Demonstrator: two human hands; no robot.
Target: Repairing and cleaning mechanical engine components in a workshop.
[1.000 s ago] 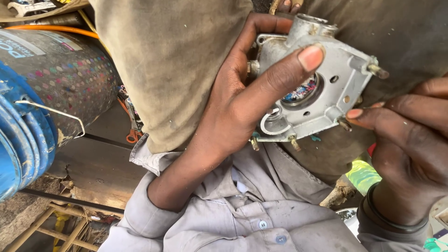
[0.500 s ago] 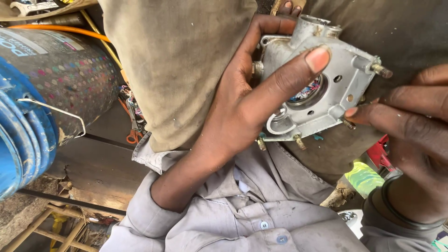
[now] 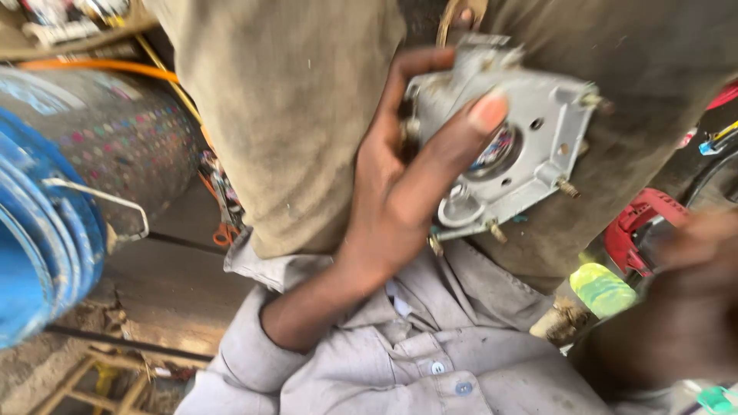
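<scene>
head view | left hand (image 3: 400, 192) wrapped round grey cast-metal housing (image 3: 511, 146), thumb pressed across its face, held up over the lap | right hand (image 3: 676, 300) blurred at lower right, off the part, grip cannot tell | housing likely rigid, weighty, studs protruding: best held by its edges

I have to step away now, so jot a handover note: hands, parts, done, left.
Left hand grips the grey metal housing over the lap, thumb across its face beside the round centre opening.
Right hand is off the part, blurred at lower right, holding nothing visible.
Done: cannot tell; small studs stick out along the housing's lower edge.
Left: cannot tell.
Nearby: blue bucket, red tool.
</scene>
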